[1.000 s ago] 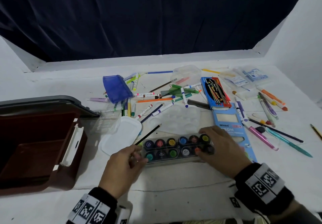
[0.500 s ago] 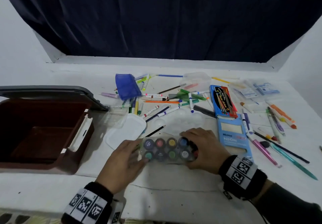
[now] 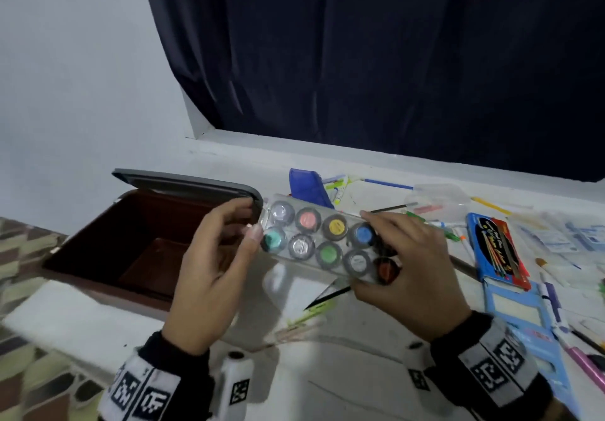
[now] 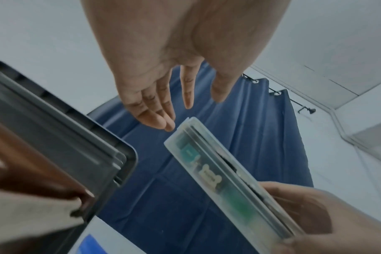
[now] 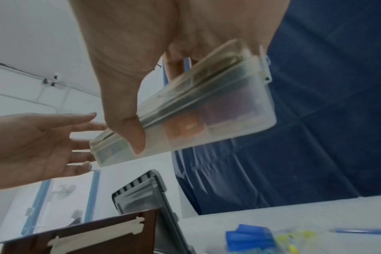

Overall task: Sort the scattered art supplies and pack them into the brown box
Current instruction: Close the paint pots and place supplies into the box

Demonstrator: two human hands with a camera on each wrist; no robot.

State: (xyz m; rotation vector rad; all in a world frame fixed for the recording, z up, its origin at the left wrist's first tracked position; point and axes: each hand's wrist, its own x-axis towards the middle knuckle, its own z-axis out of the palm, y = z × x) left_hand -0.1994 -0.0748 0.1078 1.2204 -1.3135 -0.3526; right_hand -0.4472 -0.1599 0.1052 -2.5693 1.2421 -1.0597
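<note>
Paint case point(image 3: 322, 243) is gripped by right hand point(image 3: 411, 276), 2 pots partly hidden by its fingers; left hand point(image 3: 212, 276) is held open beside it; brown box point(image 3: 98, 256) interior is dim.

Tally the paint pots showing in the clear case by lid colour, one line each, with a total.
Pink pot: 1
Yellow pot: 1
Blue pot: 1
Teal pot: 1
Green pot: 1
Red pot: 1
Pale or silvery pots: 3
Total: 9 showing. The right hand covers one end of the clear case, so more may be hidden.
</note>
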